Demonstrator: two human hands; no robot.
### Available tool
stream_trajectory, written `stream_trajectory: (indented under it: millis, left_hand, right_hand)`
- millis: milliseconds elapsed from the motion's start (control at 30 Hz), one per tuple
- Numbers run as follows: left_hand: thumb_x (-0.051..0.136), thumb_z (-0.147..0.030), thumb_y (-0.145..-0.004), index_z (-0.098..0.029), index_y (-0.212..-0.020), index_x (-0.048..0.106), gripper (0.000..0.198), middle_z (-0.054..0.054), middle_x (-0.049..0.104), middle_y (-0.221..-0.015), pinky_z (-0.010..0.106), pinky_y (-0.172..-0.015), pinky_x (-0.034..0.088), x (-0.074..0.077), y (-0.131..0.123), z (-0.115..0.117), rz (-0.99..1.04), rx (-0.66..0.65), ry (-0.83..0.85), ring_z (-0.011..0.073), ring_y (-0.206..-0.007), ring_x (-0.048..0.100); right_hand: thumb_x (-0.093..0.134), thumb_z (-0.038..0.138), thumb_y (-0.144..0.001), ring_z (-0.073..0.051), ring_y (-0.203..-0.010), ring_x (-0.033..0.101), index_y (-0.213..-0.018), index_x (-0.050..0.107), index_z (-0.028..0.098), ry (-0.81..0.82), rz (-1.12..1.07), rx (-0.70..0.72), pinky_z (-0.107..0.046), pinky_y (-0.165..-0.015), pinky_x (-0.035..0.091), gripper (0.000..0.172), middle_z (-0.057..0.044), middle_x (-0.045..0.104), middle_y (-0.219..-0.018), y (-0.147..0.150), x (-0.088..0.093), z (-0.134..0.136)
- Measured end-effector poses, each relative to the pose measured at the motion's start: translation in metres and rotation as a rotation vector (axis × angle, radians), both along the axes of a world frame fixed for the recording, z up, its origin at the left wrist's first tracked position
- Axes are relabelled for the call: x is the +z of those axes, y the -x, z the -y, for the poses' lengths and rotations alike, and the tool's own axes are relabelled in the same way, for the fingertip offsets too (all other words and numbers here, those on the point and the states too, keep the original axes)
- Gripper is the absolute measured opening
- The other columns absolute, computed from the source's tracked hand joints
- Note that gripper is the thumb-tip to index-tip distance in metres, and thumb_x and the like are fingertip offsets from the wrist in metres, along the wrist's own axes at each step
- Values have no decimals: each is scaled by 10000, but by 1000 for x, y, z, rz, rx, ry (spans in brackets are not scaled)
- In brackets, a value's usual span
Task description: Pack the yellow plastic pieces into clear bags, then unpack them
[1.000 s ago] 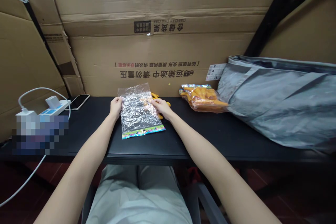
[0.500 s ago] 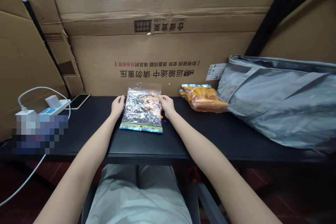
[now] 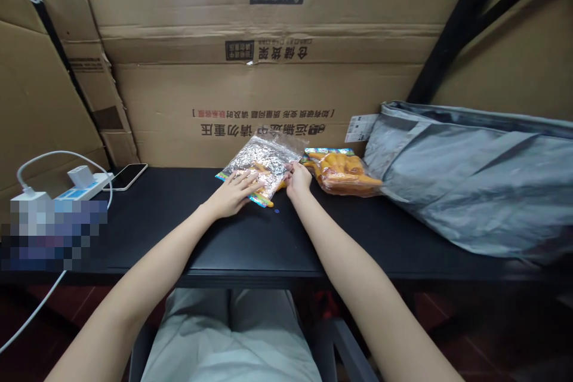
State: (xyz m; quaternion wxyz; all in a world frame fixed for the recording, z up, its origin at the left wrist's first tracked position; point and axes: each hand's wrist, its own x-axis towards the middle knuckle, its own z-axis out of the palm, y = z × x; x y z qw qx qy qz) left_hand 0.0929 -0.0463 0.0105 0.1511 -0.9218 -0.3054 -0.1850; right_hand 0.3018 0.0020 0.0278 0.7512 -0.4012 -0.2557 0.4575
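Note:
A clear crinkly plastic bag (image 3: 264, 158) with a colourful printed edge lies tilted on the black table (image 3: 250, 239), with orange toy pieces showing inside it. My left hand (image 3: 233, 193) rests flat on the bag's near end, fingers stretched out. My right hand (image 3: 298, 179) pinches the bag's right edge. Just right of it lies a second bag of orange toys (image 3: 342, 171).
A grey fabric bag (image 3: 474, 179) fills the table's right side. At the left are a white power strip with a charger (image 3: 83, 182), a phone (image 3: 126, 176) and a white cable. Cardboard boxes (image 3: 268, 59) wall the back.
The clear bag has been pushed back and to the right, turning to a slant beside the second orange bag. My left hand moved from its left edge onto its top.

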Motion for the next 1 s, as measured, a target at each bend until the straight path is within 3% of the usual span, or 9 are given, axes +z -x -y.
stream_trajectory:
  millis: [67, 133, 400, 500, 600, 767, 900, 1000]
  left_hand:
    - [359, -73, -864, -270, -1437, 329, 607, 58, 325, -1503, 459, -1132, 196, -1, 3, -6, -29, 7, -45, 185, -1408, 230]
    - [326, -22, -837, -269, -1434, 334, 646, 58, 346, -1490, 451, -1120, 228, 1, 7, -12, -43, 22, -75, 170, -1394, 266]
    - [341, -55, -866, -238, -1347, 475, 532, 73, 446, -1426, 409, -1100, 275, 17, 14, -27, -55, 31, -60, 172, -1350, 358]
    - [364, -64, -859, -212, -1291, 538, 488, 80, 480, -1400, 399, -1092, 293, 24, 31, -38, -11, 109, -30, 190, -1335, 384]
    - [386, -69, -841, -220, -1257, 570, 480, 90, 504, -1381, 439, -1072, 315, 29, 63, -44, 35, 318, -14, 235, -1315, 413]
    - [255, -107, -871, -188, -1300, 528, 515, 134, 421, -1439, 483, -995, 372, 29, 138, -34, 3, 833, 48, 310, -1322, 375]
    - [193, -116, -862, -191, -1302, 519, 553, 175, 473, -1367, 503, -897, 427, 17, 192, -20, 41, 1158, 215, 341, -1228, 459]
    - [269, -176, -854, -203, -1288, 540, 512, 182, 441, -1394, 592, -937, 362, 5, 225, -18, 71, 1282, 307, 384, -1261, 408]
  right_hand:
    - [532, 225, -850, -30, -331, 384, -707, 460, 199, -18, 11, 22, -166, -349, 360, 162, 66, 556, -565, -3, -1, -2]
    - [572, 271, -836, -33, -338, 392, -723, 474, 200, -36, 20, 59, -174, -358, 380, 166, 62, 555, -572, -4, -3, -3]
    - [542, 256, -851, -29, -342, 391, -751, 524, 191, -25, -37, 148, -162, -357, 389, 120, 45, 603, -618, 4, 2, 3]
    - [533, 227, -839, -28, -339, 396, -748, 545, 178, -1, -44, 151, -163, -346, 375, 104, 30, 633, -635, 5, 4, 6]
    - [548, 184, -799, -33, -334, 404, -758, 577, 167, 21, -14, 178, -174, -351, 382, 53, 27, 639, -617, 6, 4, 8]
    - [551, 153, -766, -37, -327, 414, -742, 601, 151, 33, 59, 233, -187, -361, 383, 55, 23, 630, -592, 10, 1, 9]
    - [596, 167, -747, -41, -331, 434, -737, 604, 150, 20, 128, 263, -184, -358, 376, 22, 27, 617, -581, 13, -3, 9]
    - [616, 171, -740, -44, -338, 448, -730, 602, 151, 26, 168, 289, -181, -359, 382, 26, 28, 615, -568, 14, -5, 9]
